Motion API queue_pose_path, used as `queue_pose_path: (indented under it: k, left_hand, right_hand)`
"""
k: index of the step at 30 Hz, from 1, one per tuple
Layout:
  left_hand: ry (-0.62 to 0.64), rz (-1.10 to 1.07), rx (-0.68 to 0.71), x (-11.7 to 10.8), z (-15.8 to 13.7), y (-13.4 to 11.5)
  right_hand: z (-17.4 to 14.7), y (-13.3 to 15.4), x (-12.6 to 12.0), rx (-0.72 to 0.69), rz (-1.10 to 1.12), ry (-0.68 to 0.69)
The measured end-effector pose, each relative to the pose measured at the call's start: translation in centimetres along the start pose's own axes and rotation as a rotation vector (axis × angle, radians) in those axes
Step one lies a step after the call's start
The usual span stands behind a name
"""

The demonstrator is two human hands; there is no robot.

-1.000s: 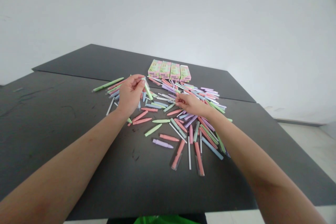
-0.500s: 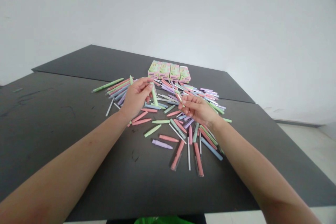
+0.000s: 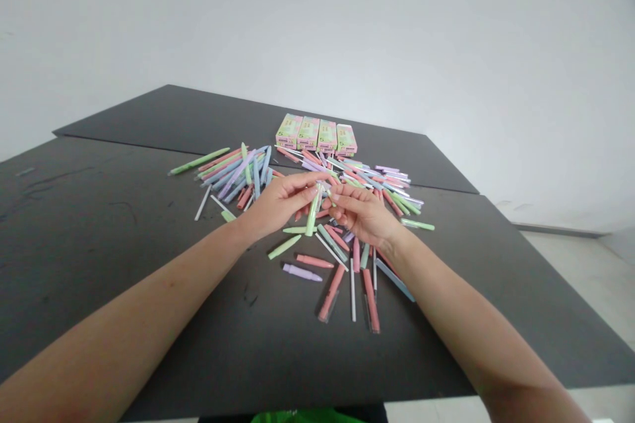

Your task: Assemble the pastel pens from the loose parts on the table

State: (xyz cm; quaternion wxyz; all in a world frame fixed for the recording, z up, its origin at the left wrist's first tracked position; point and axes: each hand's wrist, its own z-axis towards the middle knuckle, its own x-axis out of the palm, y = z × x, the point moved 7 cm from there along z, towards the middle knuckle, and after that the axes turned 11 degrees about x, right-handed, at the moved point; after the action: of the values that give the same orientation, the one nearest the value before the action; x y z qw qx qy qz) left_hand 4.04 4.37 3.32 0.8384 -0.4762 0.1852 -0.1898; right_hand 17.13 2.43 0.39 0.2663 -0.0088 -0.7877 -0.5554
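My left hand (image 3: 282,203) pinches a light green pen (image 3: 312,217) with a clear part along its upper end; the pen hangs downward from the fingertips. Close beside it, my right hand (image 3: 366,213) is closed at the fingertips on a small piece, partly light green, whose kind I cannot make out. The two hands nearly meet over the scattered pen parts. Below them lie a green barrel (image 3: 284,247), a pink barrel (image 3: 315,261) and a purple barrel (image 3: 302,272). Fingers hide the upper end of the held pen.
Several pastel cartons (image 3: 308,132) stand in a row at the back of the dark table (image 3: 208,344). A bundle of pens (image 3: 231,172) lies at left, and a heap of pens and white refills (image 3: 381,178) spreads at right. A pale wall rises behind.
My left hand has moved right and slightly down with the green pen. My right hand has shifted little, so the fingertips are now close together.
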Motion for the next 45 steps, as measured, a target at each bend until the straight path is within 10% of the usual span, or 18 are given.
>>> queue_pose_path:
  k: [45]
  left_hand:
    - [-0.134, -0.105, -0.049, -1.0, -0.1, 1.0]
  right_hand:
    - [-0.9, -0.3, 0.5, -0.026, -0.063, 0.061]
